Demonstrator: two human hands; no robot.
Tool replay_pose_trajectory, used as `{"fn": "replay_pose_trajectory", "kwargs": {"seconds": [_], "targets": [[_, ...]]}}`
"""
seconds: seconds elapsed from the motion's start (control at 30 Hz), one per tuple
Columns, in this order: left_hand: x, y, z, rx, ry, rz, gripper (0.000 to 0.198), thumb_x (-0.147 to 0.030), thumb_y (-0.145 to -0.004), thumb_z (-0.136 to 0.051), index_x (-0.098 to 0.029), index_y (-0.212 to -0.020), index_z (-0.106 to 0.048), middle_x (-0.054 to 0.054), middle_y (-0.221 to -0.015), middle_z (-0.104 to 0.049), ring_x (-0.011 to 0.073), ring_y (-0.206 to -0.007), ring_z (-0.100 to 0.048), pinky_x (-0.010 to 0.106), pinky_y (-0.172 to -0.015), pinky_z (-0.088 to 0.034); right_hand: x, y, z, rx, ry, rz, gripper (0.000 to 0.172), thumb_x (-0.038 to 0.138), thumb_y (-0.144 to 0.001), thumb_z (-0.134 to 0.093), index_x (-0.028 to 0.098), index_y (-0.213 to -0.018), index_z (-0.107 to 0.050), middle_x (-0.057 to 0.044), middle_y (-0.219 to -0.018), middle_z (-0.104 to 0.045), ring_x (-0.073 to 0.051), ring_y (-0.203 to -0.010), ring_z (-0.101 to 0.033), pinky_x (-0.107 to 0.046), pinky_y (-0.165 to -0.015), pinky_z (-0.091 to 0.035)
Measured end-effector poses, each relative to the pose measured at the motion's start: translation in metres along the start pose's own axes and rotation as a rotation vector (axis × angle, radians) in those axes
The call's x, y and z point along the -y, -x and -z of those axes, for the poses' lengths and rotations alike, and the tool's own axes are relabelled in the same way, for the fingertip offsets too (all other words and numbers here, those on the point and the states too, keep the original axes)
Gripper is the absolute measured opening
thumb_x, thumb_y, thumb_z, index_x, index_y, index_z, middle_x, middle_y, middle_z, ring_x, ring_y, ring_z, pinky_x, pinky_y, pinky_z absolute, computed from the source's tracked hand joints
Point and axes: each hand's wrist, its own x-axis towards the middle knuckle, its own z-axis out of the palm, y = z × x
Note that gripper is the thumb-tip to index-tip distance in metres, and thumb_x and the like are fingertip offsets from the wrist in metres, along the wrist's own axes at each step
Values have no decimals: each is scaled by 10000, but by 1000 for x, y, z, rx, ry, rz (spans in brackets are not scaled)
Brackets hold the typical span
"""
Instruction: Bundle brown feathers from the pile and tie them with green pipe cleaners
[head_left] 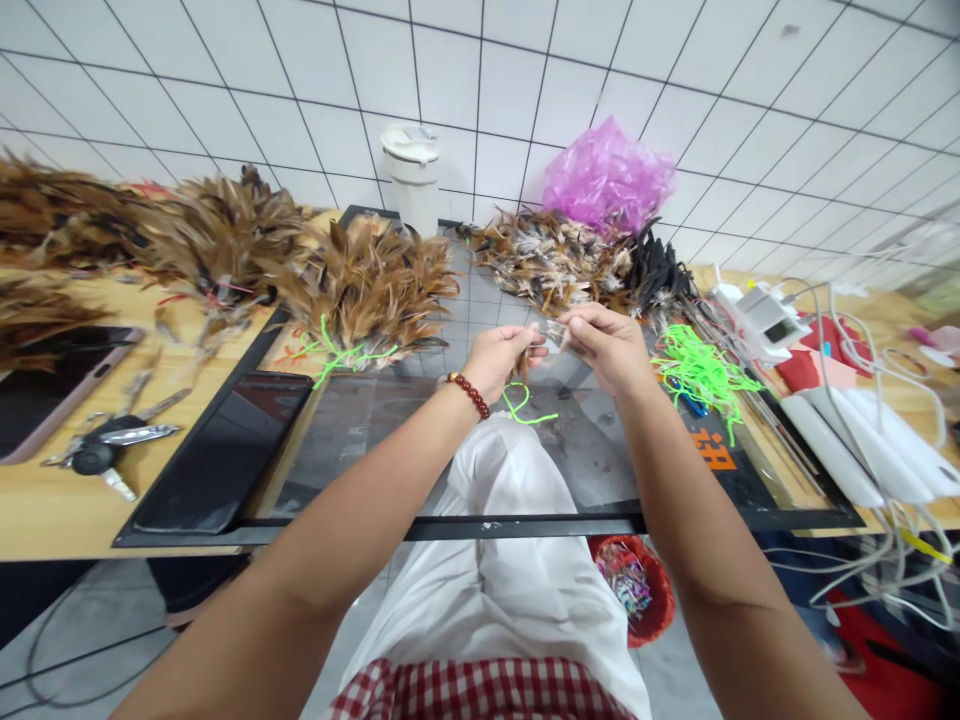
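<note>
Over the middle of the glass-topped board, my left hand is closed in a pinch on a small brown feather. A red bead bracelet circles that wrist. Close to its right, my right hand pinches the pale, fluffy end of a feather; whether both hands hold the same feather cannot be told. A loop of bright green string lies just below my left hand. Brown feather bundles fan out at the left, and mixed pale and brown feathers lie behind my hands.
Behind the board stand a white cup and a purple plastic bag. A black phone and keys are at left. Green strings, a white charger and cables lie right. A red basket sits below the edge.
</note>
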Motion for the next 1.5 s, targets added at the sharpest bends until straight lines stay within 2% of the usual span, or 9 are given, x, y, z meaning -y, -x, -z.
{"fn": "replay_pose_trajectory", "kwargs": {"seconds": [0.07, 0.13, 0.27, 0.53, 0.73, 0.97, 1.2, 1.4, 1.5], "targets": [[0, -1, 1, -14, 52, -12, 153, -213, -773, -680, -88, -704, -622, 54, -699, -673, 95, -605, -638, 209, -603, -520, 7, 2, 5, 150, -36, -109, 243, 402, -620, -800, 200, -741, -740, -16, -728, -656, -97, -573, -541, -248, -538, -464], [0, -1, 2, 3, 73, 0, 151, -211, -780, -673, -86, -713, -624, 54, -697, -673, 97, -596, -640, 219, -612, -529, 9, 4, 6, 200, -48, -180, 258, 378, -595, -821, 194, -757, -740, -2, -646, -641, -91, -537, -534, -243, -529, -466], [1, -1, 1, 44, 46, 22, 172, -237, -771, -687, -88, -719, -618, 40, -626, -650, 92, -530, -610, 209, -558, -514, -2, 1, 1, 133, 18, -125, 246, 354, -614, -815, 186, -768, -722, -4, -640, -665, -106, -566, -581, -254, -574, -493], [2, 3, 0, 98, -46, 48, 143, -229, -790, -660, -102, -765, -601, 54, -672, -668, 112, -553, -638, 211, -526, -516, -7, -2, -4, 74, 244, 154, 104, 303, -695, -749, 205, -719, -724, -17, -713, -673, -147, -699, -614, -308, -692, -503], [2, 4, 1, 161, -88, 12, 172, -247, -794, -653, -102, -718, -599, 16, -610, -616, 61, -479, -562, 167, -459, -454, -9, -2, -3, 43, 261, 147, 109, 307, -678, -751, 205, -699, -718, -30, -746, -680, -160, -734, -614, -333, -730, -495], [2, 2, 3, 155, -120, -8, 199, -239, -783, -652, -109, -655, -574, -10, -581, -566, 30, -425, -476, 152, -389, -350, -13, -2, -8, 16, 236, 82, 207, 377, -665, -754, 185, -718, -695, -27, -729, -673, -148, -696, -606, -319, -708, -496], [1, 4, 2, 141, -126, -7, 134, -204, -785, -638, -97, -711, -606, -23, -553, -532, 24, -410, -448, 147, -379, -321, -18, -5, 3, -37, 168, 11, 359, 441, -687, -737, 203, -954, -707, -22, -845, -669, -120, -706, -576, -273, -655, -490], [-6, 10, -1, 200, -69, 48, 142, -164, -792, -616, -98, -674, -574, -24, -541, -514, 21, -397, -427, 143, -364, -289, -13, -3, 6, 108, 198, 52, 339, 451, -717, -723, 235, -978, -725, -24, -883, -679, -141, -789, -597, -298, -734, -490], [-8, 13, -1, 258, -47, 77, 139, -155, -803, -601, -95, -681, -571, -25, -540, -510, 18, -392, -422, 140, -361, -280, -10, -2, 3, 141, 211, 95, 264, 451, -728, -717, 222, -859, -730, -21, -792, -670, -152, -767, -599, -320, -753, -484]]}}
